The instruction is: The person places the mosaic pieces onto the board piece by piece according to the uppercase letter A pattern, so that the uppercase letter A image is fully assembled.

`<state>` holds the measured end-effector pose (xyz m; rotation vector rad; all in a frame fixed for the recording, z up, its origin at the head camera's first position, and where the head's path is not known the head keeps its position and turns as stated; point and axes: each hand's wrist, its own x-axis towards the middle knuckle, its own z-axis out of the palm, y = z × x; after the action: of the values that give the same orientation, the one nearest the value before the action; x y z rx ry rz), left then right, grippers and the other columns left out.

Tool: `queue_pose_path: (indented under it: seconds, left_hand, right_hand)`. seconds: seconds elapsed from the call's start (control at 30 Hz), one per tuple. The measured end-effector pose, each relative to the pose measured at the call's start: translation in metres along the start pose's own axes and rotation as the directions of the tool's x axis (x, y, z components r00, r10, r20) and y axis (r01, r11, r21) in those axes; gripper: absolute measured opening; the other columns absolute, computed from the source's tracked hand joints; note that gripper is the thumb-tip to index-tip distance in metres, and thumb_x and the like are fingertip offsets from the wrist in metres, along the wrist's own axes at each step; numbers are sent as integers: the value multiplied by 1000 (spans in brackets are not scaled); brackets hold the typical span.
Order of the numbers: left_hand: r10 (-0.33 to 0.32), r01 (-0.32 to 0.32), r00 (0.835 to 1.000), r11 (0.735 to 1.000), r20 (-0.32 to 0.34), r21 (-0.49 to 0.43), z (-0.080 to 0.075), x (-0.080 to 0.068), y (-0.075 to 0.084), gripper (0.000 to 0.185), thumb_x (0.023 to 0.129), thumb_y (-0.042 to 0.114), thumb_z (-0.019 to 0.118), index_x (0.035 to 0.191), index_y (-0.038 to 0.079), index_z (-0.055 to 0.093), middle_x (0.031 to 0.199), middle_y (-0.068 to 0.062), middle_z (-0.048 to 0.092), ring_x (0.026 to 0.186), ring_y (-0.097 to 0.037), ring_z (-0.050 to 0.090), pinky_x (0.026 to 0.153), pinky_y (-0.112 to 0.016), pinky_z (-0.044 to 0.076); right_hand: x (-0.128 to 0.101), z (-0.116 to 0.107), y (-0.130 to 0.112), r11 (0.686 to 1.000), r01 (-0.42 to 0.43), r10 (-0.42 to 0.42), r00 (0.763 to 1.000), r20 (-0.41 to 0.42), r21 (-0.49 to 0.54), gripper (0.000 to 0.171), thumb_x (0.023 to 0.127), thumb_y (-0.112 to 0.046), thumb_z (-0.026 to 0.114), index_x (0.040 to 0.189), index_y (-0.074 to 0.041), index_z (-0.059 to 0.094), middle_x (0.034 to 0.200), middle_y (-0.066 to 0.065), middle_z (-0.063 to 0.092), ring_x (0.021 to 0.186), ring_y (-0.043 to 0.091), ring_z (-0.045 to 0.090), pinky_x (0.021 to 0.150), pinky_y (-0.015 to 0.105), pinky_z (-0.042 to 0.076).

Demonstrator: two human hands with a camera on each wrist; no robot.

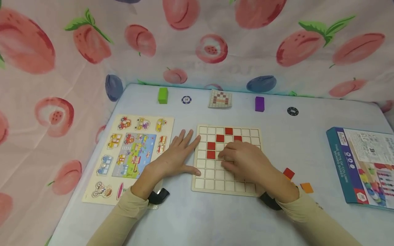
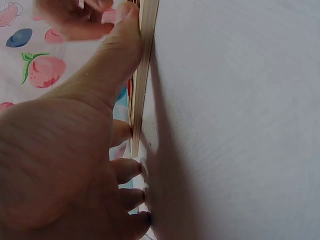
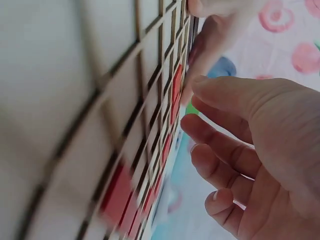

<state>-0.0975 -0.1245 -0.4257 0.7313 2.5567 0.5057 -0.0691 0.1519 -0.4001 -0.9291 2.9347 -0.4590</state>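
Right now the left hand [image 1: 176,155] is lying flat with fingers spread, its thumb pressing along the left edge of the wooden grid board [image 1: 212,182], seemingly bracing it so it is not sliding. The right hand [image 1: 243,160] is hovering over the board's middle with fingers curling loosely; whether it is pinching a tile I cannot tell. Five red tiles [image 1: 220,138] are sitting in the upper cells, apparently following the pattern card [image 1: 220,98] propped beyond. A spare red tile [image 1: 288,173] and an orange tile [image 1: 306,187] are waiting just right of the board, within easy reach.
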Motion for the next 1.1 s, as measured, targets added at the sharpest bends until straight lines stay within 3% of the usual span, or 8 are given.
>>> queue_pose_path:
  seconds: [0.2, 0.37, 0.53, 0.67, 0.9, 1.1]
  left_hand:
    - [6, -6, 1000, 1000, 5, 5, 0, 1, 2, 122, 85, 65, 80, 173, 20, 10, 182, -12, -6, 168, -38, -12, 139, -57, 5]
    - [9, -9, 1000, 1000, 6, 2, -2, 1, 3, 121, 85, 64, 81, 173, 18, 11, 182, -13, -6, 168, -38, -12, 139, -57, 5]
    - [-3, 3, 1000, 1000, 0, -2, -2, 0, 3, 122, 84, 63, 82, 173, 18, 12, 182, -13, -4, 168, -39, -11, 138, -58, 6]
    - [3, -3, 1000, 1000, -4, -5, -2, 0, 3, 122, 84, 63, 82, 173, 18, 12, 182, -14, -4, 168, -40, -10, 138, -59, 6]
    - [2, -2, 1000, 1000, 5, -20, -1, 0, 3, 121, 85, 62, 81, 173, 18, 11, 181, -13, -6, 168, -39, -12, 138, -58, 4]
    - [0, 0, 1000, 1000, 2, -16, -2, -1, 3, 121, 85, 62, 81, 173, 18, 11, 181, -14, -5, 168, -39, -12, 138, -59, 5]
  right_hand:
    - [-59, -12, 28, 990, -143, 142, 988, -67, -5, 22, 87, -25, 87, 109, -23, 82, 108, -3, 78, 103, 21, 73, 87, 45, 65]
    - [-109, -22, 52, 939, -344, 344, 937, -57, 9, 31, 86, -29, 90, 115, -24, 81, 116, 3, 77, 102, 24, 71, 85, 51, 65]
    - [-139, -23, 71, 903, -430, 428, 901, -67, -9, 32, 83, -28, 92, 113, -23, 81, 115, 8, 77, 97, 24, 67, 73, 36, 62]
    - [-151, -20, 78, 886, -463, 463, 885, -53, 13, 31, 83, -27, 92, 111, -24, 81, 117, 11, 75, 96, 24, 66, 67, 20, 53]
    - [-155, -23, 86, 886, -463, 460, 885, -73, -30, 23, 86, -23, 88, 108, -22, 81, 113, 10, 77, 94, 26, 66, 68, 35, 58]
    - [-153, -25, 94, 858, -511, 511, 860, -17, -48, 29, 84, -25, 90, 112, -20, 81, 116, 16, 76, 93, 29, 65, 68, 37, 57]
